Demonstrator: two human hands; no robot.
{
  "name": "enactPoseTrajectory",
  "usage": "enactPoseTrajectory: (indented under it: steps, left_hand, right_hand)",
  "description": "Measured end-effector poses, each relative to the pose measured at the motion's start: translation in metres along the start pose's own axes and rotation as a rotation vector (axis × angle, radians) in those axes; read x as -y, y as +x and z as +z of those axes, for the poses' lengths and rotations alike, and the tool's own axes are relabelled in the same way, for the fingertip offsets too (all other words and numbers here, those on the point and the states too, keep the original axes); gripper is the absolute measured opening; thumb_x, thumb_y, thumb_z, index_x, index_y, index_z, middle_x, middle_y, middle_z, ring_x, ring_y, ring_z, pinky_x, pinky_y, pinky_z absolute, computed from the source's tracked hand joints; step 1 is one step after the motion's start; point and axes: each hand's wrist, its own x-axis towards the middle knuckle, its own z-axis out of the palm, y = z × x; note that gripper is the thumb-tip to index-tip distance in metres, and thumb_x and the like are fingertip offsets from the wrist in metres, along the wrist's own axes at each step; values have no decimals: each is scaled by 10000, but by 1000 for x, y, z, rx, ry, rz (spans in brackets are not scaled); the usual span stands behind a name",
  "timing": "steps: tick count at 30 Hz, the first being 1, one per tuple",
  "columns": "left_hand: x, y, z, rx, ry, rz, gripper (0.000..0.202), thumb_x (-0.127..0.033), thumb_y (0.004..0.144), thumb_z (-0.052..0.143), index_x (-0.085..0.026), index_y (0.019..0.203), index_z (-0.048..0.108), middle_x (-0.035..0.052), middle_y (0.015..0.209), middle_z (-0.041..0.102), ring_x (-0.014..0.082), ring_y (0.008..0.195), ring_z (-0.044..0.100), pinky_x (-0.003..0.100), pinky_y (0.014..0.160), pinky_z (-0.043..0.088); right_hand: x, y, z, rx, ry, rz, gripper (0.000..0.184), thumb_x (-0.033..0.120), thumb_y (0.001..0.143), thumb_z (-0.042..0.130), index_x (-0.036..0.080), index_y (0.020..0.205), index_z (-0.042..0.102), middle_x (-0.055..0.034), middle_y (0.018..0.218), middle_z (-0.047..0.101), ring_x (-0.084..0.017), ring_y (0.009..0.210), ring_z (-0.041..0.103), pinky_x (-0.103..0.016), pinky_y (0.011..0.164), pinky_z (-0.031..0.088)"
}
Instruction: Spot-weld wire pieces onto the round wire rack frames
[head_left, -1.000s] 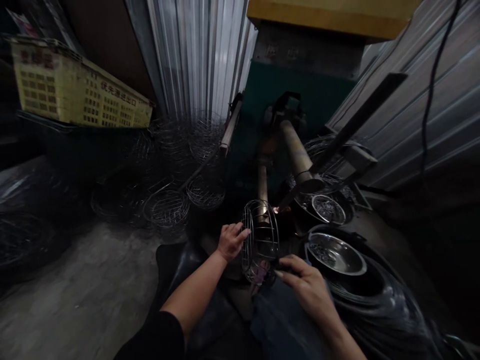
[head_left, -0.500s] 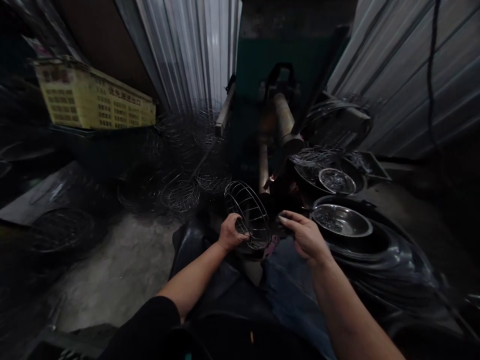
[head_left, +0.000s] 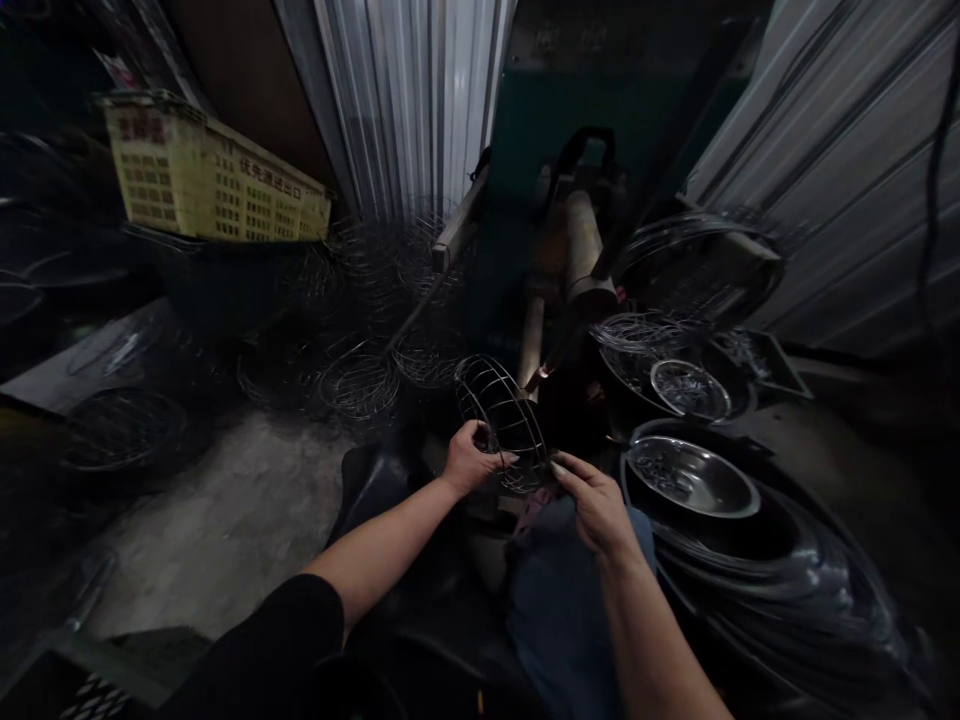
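Observation:
A round wire basket [head_left: 501,398] is tilted up in front of me, its curved wires facing the machine. My left hand [head_left: 471,458] is closed on its near left side. At the basket's right edge is my right hand [head_left: 592,495], with thumb and fingertips pinched together; whatever they hold is too small and dark to name. Just beyond the basket stands the welding machine's lower electrode arm [head_left: 532,335], with a copper-coloured tip [head_left: 541,373] close to the basket's upper right.
To my right, a steel bowl [head_left: 694,475] of small metal pieces rests on coiled wire [head_left: 795,560]. Behind it sits a smaller bowl [head_left: 690,390]. Several wire baskets [head_left: 360,388] lie left of the machine. A yellow crate [head_left: 225,180] stands at the back left.
My right hand has moved left, bringing its pinched fingertips to the basket's right edge. My left hand still holds the basket. The camera view has shifted slightly left.

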Motion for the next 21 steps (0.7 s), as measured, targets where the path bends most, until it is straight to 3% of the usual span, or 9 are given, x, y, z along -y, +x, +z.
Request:
enactPoseTrajectory:
  steps: [6,10,15,21]
  left_hand:
    - [5,9,11,-80,88,100,507,-297,451,878,-171,833,570,-26,792,565,116,734,516,251,695,452]
    - [3,12,15,-95,154,187,513,-270,462,876,-174,871,581,2,858,589,149,813,550,292,777,469]
    - [2,20,27,-110,167,230,524,-346,491,874,-175,892,582,12,860,587,161,805,562,302,760,477]
    - [3,28,36,-81,154,326,567,-417,539,854,-164,969,585,51,929,615,197,884,599,330,819,491]
  right_hand:
    - [-5,14,-7,-16,-17,-46,427,424,433,882,206,784,773,-30,709,735,-182,631,640,-323,622,529]
    - [0,21,-12,3,-47,-114,392,443,531,850,212,838,772,-20,698,720,-165,598,611,-313,604,507]
    - [8,34,-22,64,-146,-154,304,398,590,840,213,824,778,-32,850,727,-174,721,634,-313,695,513]
    - [10,38,-35,81,-229,-257,217,360,608,835,230,773,780,-29,868,718,-185,844,634,-314,817,491]
